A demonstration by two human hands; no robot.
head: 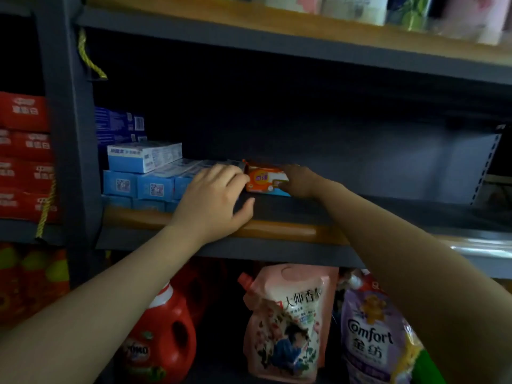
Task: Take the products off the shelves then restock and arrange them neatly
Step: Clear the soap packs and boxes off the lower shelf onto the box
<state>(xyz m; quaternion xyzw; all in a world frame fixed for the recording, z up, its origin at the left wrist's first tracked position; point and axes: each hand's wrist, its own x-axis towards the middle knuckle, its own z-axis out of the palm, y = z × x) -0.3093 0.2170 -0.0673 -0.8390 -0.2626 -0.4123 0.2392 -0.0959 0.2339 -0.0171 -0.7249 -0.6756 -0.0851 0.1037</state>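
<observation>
Head view: glossy orange rectangular pack (266, 180) between hands

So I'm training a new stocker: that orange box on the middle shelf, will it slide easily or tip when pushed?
The orange box lies flat on the dark shelf, so it probably slides rather than tips. Its crisp edges suggest stiff carton, likely holding shape between the left hand and right hand. It looks small, so probably light.

orange soap packet (266, 179) lying flat on middle shelf (277, 231), just right of stacked blue boxes (144, 173)
</observation>
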